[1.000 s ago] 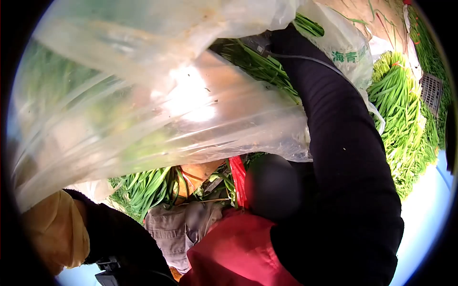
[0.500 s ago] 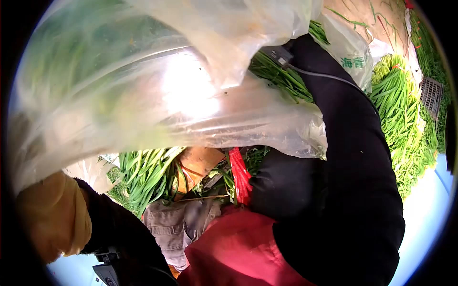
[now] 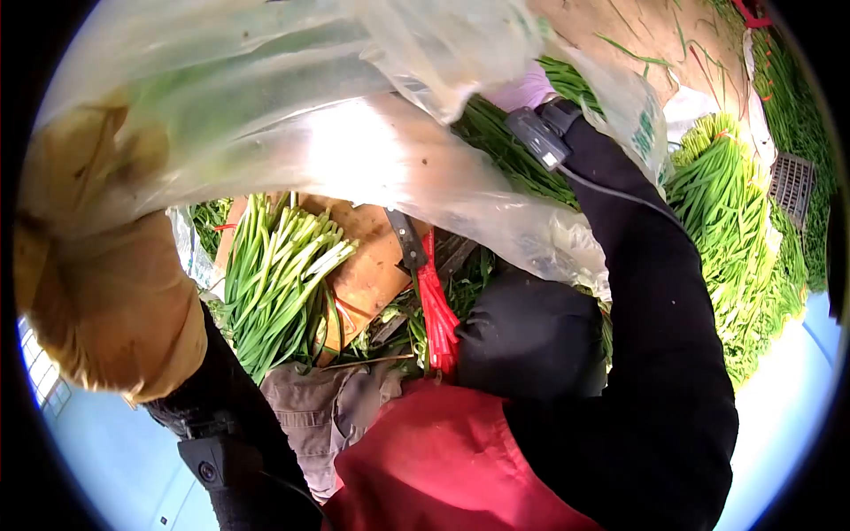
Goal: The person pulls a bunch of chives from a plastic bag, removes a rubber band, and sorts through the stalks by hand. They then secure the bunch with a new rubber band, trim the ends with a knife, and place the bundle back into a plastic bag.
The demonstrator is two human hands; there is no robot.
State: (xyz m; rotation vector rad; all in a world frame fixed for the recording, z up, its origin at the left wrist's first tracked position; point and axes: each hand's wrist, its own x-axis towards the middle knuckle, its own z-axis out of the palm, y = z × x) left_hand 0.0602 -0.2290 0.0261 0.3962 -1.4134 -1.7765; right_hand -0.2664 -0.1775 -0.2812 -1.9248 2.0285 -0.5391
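A large clear plastic bag (image 3: 266,150) is stretched across the upper view between my two hands. My left hand (image 3: 124,301), in a loose tan glove, is at the left with its upper part under the cloudy film; its fingers are blurred there. My right hand (image 3: 522,88), in a pale purple glove, reaches to the bag's right side among green garlic chives (image 3: 509,146). The film and the wrist device hide its fingers. Below the bag's edge lies a bundle of chives (image 3: 288,274) with pale cut ends, beside a dark-handled knife (image 3: 405,239).
Red strips (image 3: 434,310) hang near my knee, next to a brown board (image 3: 367,265). Stacked chive bundles (image 3: 735,230) lie at the right, by a grey plastic crate (image 3: 792,186). A second bag (image 3: 642,133) with green print is behind my right wrist.
My left hand has risen, lifting the bag's lower edge and showing more of the chive bundle and the knife handle. My right glove has come into view as the arm shifted slightly down.
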